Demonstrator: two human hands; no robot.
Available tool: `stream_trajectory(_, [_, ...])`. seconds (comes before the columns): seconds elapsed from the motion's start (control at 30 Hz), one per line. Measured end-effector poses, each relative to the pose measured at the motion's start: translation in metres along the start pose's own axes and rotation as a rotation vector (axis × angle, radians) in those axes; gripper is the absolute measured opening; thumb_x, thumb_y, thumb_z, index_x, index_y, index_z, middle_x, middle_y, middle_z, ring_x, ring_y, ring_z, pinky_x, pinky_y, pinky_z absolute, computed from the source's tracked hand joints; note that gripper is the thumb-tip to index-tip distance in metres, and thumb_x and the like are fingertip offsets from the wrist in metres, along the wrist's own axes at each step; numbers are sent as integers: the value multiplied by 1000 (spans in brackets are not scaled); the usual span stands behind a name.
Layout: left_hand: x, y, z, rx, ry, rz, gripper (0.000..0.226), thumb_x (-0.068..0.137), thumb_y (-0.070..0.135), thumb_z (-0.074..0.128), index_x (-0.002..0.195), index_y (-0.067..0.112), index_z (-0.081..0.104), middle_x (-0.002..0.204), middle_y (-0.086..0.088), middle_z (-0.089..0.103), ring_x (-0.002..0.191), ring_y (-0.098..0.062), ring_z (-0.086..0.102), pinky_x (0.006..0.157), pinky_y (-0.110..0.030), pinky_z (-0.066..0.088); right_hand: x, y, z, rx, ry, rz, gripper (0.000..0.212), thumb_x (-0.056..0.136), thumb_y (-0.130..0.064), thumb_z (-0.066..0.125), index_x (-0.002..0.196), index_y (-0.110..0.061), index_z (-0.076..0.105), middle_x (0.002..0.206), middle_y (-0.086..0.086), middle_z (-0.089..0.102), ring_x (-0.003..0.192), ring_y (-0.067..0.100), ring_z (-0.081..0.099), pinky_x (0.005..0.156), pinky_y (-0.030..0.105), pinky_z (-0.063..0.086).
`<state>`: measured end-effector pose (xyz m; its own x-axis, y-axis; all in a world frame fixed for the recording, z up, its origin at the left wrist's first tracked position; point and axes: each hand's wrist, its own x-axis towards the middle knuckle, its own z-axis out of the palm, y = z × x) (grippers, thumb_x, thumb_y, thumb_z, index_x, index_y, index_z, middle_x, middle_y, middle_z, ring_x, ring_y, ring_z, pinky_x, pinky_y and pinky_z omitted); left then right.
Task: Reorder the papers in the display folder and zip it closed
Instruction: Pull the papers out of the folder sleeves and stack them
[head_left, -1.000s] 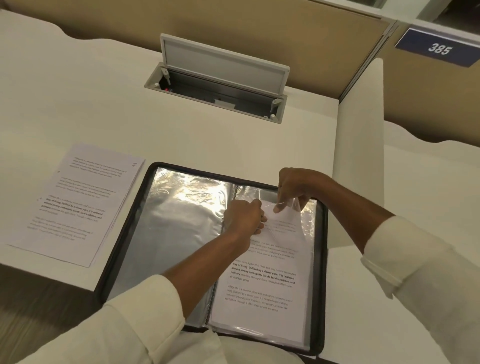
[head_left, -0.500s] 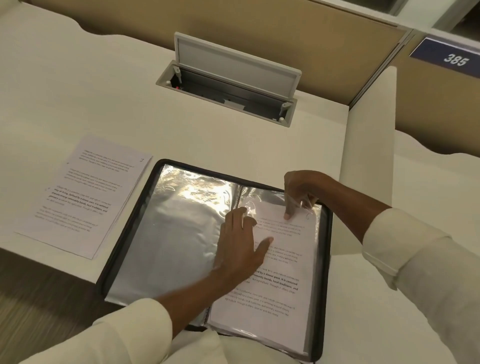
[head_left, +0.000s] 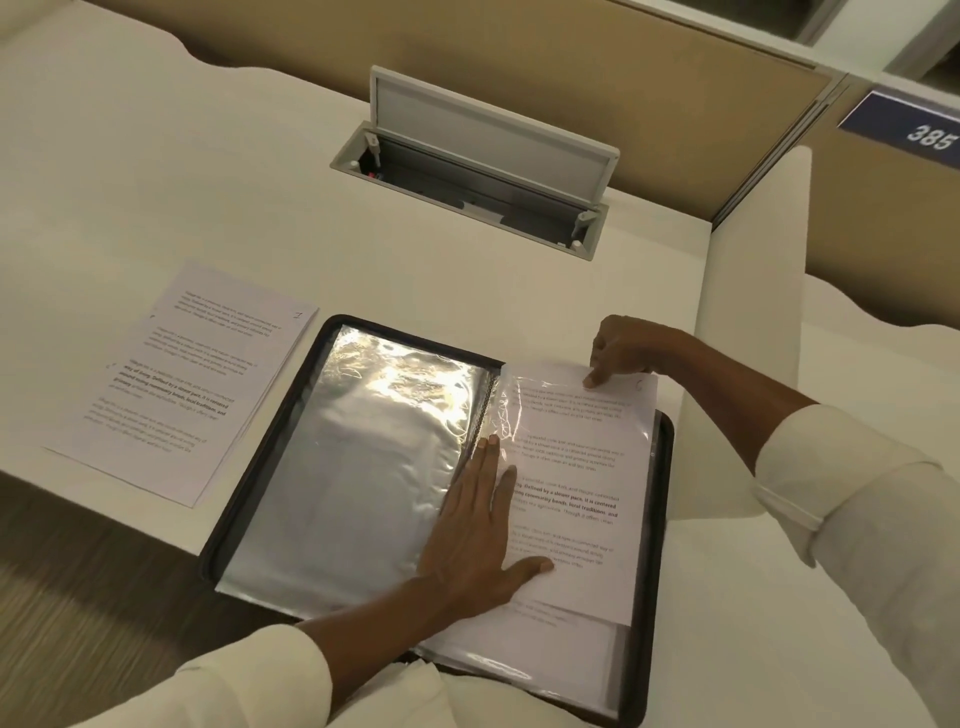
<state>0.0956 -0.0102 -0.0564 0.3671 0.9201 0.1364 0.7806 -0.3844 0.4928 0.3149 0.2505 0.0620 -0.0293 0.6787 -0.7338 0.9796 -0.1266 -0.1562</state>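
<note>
black-edged folder (head_left: 658, 519), white paper (head_left: 576, 467), cream desk (head_left: 208, 182)

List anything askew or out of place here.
One sheet on the right side of the display folder sits tilted and sticks out past its far edge, where the right hand pinches it. The left hand rests flat partly on it. Nothing looks spilled or damaged.

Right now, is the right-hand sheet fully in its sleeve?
Partly out: the sheet overhangs the top rim of the folder, its top edge pinched by the right hand.
</note>
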Motion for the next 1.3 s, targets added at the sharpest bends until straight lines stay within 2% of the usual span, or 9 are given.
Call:
stream_trajectory(0.1, [-1, 0, -2, 7, -32, -16, 114, 92, 81, 57, 165, -1, 23, 176, -23, -2, 164, -40, 1, 128, -62, 22, 6, 5, -4, -68, 97, -15, 40, 84, -31, 88, 107, -1, 76, 102, 8, 75, 96, 27, 71, 86, 39, 57])
stream_trajectory(0.27, [-4, 1, -5, 4, -47, -4, 113, 94, 80, 56, 164, -2, 24, 176, -23, -2, 164, -40, 1, 128, -62, 22, 10, 11, -23, -54, 303, -22, 39, 85, -36, 86, 109, -7, 74, 101, 5, 69, 92, 25, 65, 81, 40, 54])
stream_trajectory(0.4, [-5, 0, -4, 22, -65, -5, 113, 94, 81, 54, 165, -1, 21, 176, -22, -3, 164, -39, -1, 129, -61, 19, 7, 10, -46, -33, 521, -20, 26, 88, -37, 84, 97, -18, 68, 109, 8, 70, 92, 26, 60, 77, 39, 46])
stream_trajectory(0.57, [-4, 1, -5, 55, -82, -1, 111, 95, 81, 51, 165, -1, 24, 176, -22, -3, 164, -39, -1, 129, -60, 21, -9, 5, -78, 54, 814, -18, 21, 85, -37, 84, 94, -23, 71, 109, 9, 74, 106, 36, 66, 86, 43, 50])
stream_trajectory(0.87, [-3, 0, -3, 74, -137, -16, 112, 95, 84, 45, 168, 4, 16, 176, -20, -11, 164, -38, -9, 131, -59, 15, -62, -3, -116, 106, 1208, -276, 19, 92, -36, 71, 98, -18, 70, 97, 6, 77, 86, 30, 69, 75, 44, 56])
stream_trajectory(0.97, [0, -2, -4, 80, -180, -40, 108, 93, 84, 46, 165, 6, 27, 176, -18, -12, 164, -34, -11, 131, -56, 14, -82, -7, -117, 84, 1242, -522, 21, 93, -37, 69, 92, -15, 72, 93, 6, 78, 78, 25, 68, 63, 37, 52])
stream_trajectory(1.1, [11, -7, -18, -92, -166, -163, 89, 94, 76, 47, 158, 15, 34, 177, -4, 3, 164, -27, 8, 126, -54, 34, -109, -18, -108, 32, 1215, -778, 21, 95, -31, 76, 90, -11, 75, 89, 5, 77, 72, 20, 64, 61, 28, 44])
stream_trajectory(1.17, [21, -10, -33, -218, -79, -273, 89, 94, 74, 55, 159, 19, 30, 173, 4, 8, 159, -21, 19, 117, -49, 47, -122, -24, -99, -13, 1183, -860, 17, 96, -27, 77, 91, -11, 76, 89, 6, 77, 72, 19, 64, 64, 26, 45])
stream_trajectory(1.3, [49, -18, -71, -389, 202, -391, 103, 89, 68, 73, 164, 15, 28, 169, 3, 26, 153, -13, 31, 112, -37, 48, -143, -40, -82, -87, 1096, -963, 16, 96, -26, 78, 93, -10, 77, 96, 7, 78, 75, 20, 65, 66, 30, 52])
